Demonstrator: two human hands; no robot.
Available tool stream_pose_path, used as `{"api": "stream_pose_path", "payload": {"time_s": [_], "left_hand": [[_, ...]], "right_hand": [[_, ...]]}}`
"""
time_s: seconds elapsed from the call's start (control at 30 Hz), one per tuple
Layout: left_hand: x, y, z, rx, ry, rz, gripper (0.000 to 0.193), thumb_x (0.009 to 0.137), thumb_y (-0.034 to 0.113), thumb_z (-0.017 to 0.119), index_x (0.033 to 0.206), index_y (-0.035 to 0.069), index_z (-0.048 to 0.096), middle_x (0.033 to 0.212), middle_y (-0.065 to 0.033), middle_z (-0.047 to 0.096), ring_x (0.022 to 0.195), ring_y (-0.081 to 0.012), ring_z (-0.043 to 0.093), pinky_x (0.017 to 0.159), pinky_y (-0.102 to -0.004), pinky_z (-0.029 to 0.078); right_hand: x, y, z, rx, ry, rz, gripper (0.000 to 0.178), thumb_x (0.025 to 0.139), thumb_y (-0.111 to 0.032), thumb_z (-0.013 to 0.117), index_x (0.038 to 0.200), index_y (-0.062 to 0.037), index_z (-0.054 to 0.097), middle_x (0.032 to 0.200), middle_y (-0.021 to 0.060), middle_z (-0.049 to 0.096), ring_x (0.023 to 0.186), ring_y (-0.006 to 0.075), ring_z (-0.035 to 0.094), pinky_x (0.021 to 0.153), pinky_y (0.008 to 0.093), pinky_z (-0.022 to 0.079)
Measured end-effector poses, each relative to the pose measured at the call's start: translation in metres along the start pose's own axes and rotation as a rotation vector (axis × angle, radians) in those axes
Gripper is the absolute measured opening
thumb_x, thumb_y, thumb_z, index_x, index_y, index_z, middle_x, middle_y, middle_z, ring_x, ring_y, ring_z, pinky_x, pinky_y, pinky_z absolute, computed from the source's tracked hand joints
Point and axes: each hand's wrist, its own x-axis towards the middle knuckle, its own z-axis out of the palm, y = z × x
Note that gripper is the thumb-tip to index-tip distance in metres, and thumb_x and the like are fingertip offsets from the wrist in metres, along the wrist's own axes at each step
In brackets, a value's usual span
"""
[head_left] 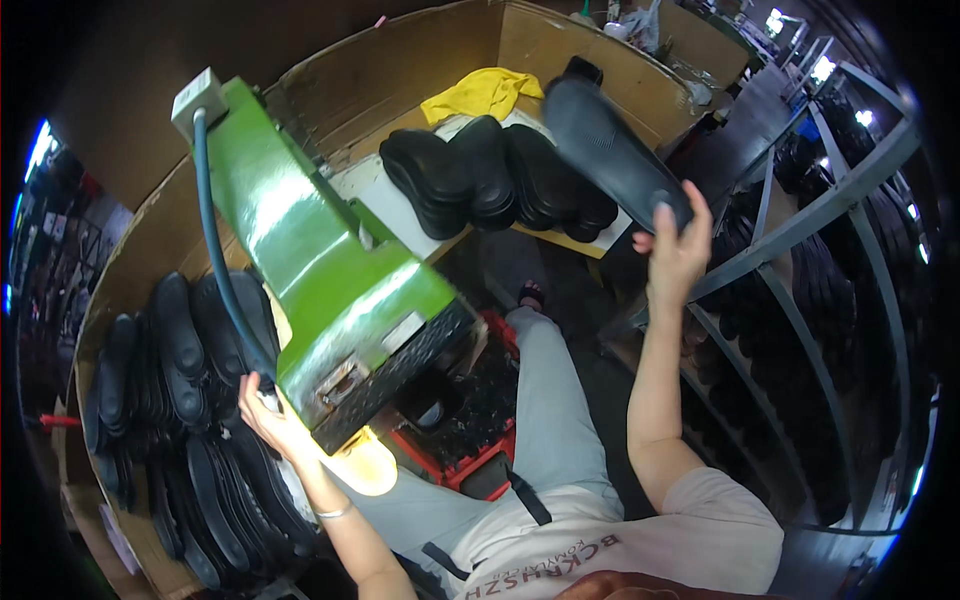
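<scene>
A black shoe sole (610, 145) slants up and away from my right hand (680, 245), which grips its near end with the thumb on top. Under its far end, several stacks of black soles (480, 175) stand on a white-topped board (437, 245). My left hand (275, 420) is at the left side of a green machine (320, 240), close to its blue-grey cable (215, 250). Its fingers are bent around something dark that I cannot make out. A yellow glow (365, 465) shows beneath the machine head, beside my left wrist.
Many black soles (180, 335) stand packed at the left inside a cardboard enclosure (130, 265). A yellow cloth (485, 93) lies behind the stacks. A grey metal rack (790, 240) holding dark items rises on the right. Between my legs is a red crate (490, 475).
</scene>
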Motion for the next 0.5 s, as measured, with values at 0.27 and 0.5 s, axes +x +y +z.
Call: {"api": "stream_pose_path", "payload": {"time_s": [0.27, 0.5], "left_hand": [[0.046, -0.048, 0.057, 0.261, 0.031, -0.148, 0.057, 0.074, 0.016, 0.074, 0.123, 0.006, 0.048, 0.128, -0.0148, 0.046, 0.112, -0.0294, 0.048, 0.096, -0.0351, 0.036], [-0.029, 0.018, -0.050, -0.831, 0.218, -0.246, 0.065, 0.070, 0.001, 0.071, 0.129, 0.002, 0.042, 0.121, -0.0133, 0.048, 0.104, -0.0261, 0.053, 0.092, -0.0363, 0.042]], "right_hand": [[0.024, 0.114, 0.029, -0.672, 0.010, -0.125, 0.056, 0.077, -0.029, 0.068, 0.121, 0.0001, 0.050, 0.085, 0.0190, 0.065, 0.079, 0.0289, 0.064, 0.071, 0.0355, 0.048], [-0.051, 0.073, 0.017, -0.141, -0.229, 0.196, 0.036, 0.090, -0.015, 0.058, 0.121, -0.0010, 0.046, 0.051, -0.0048, 0.044, 0.041, 0.0016, 0.037, 0.037, 0.0189, 0.027]]}}
